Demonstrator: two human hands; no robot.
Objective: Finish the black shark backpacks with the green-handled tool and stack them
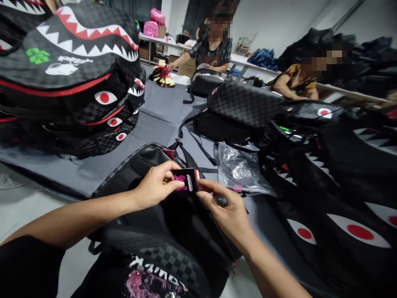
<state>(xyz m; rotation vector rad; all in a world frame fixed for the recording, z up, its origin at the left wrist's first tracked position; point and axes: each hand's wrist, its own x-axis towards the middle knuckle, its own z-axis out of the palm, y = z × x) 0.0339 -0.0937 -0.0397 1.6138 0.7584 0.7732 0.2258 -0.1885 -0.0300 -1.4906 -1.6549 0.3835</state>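
Pinching black tag (188, 180) above backpack (186, 221) with left hand (157, 182) and right hand (228, 209).
Hold tag flat, press edges lightly, and steer dark knob (221, 200) in right grip clear of print.

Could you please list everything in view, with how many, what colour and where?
Card tag: one, black with pink print, between the hands
Round-ended object: one, dark, in the right hand
Near backpack: one, black with checks, beneath the hands
Plastic bag: one, clear, right of the tag
Stacked backpacks: several, dark with red-and-white eyes, left
Right-hand backpacks: several, black, same eyes, right
Fanned bundle: one, red and yellow, far end
Worktable: one, grey, under the backpacks
Pink bags: two, pink, far back table
Co-workers: two in front, patterned tops, beyond the backpacks
Left hand: one, bare, pinching the tag
Right hand: one, bare, at the tag's right end
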